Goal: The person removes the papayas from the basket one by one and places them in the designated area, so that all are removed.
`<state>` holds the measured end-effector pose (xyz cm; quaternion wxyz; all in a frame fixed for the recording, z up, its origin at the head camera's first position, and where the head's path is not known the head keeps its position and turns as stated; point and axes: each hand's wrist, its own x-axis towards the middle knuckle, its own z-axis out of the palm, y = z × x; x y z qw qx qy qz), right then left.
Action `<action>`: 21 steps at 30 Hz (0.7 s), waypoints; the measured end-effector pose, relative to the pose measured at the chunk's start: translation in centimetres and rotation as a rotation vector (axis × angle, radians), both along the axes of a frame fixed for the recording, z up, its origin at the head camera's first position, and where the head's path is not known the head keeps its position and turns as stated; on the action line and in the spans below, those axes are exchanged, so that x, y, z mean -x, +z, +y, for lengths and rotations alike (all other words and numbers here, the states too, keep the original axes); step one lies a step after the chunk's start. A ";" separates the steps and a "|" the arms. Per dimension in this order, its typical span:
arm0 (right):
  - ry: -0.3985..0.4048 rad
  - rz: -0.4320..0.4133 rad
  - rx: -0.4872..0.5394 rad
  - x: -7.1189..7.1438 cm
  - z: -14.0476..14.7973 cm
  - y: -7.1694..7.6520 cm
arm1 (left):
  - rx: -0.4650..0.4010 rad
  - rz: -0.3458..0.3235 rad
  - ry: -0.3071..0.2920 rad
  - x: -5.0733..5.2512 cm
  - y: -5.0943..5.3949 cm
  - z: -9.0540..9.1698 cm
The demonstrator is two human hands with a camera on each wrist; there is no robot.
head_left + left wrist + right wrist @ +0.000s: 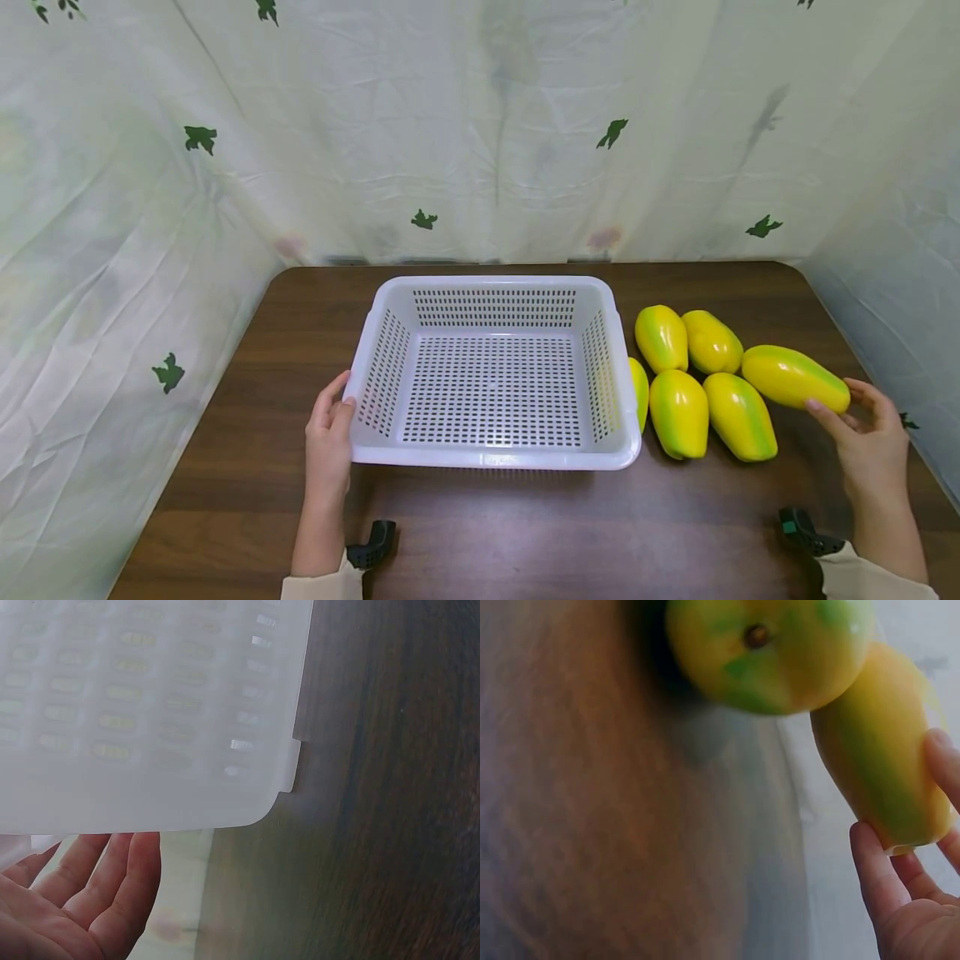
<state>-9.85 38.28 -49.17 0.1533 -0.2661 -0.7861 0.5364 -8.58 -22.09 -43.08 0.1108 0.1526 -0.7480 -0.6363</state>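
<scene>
A white perforated plastic basket (491, 458) sits in the middle of the wooden table, with nothing in it. At its left rim my left hand (330, 433) grips the edge, thumb on the rim; the left wrist view shows its fingers (139, 889) reaching up to the basket's edge. My right hand (873, 437) holds the outer end of a yellow-green papaya (795, 377) between thumb and fingers. Several more papayas (678, 414) lie grouped at the basket's right, one partly hidden by its rim. In the right wrist view the held papaya (885, 750) is behind another papaya (772, 660).
The dark brown table (495, 533) has rounded far corners. Pale curtains (495, 125) with green leaf shapes hang behind and on both sides. Black wrist mounts (372, 544) are worn at both sleeves.
</scene>
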 end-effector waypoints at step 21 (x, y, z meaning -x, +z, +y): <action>0.155 -0.095 -0.009 -1.4 -1.0 0.5 | 0.143 0.057 0.060 0.4 -0.2 -0.4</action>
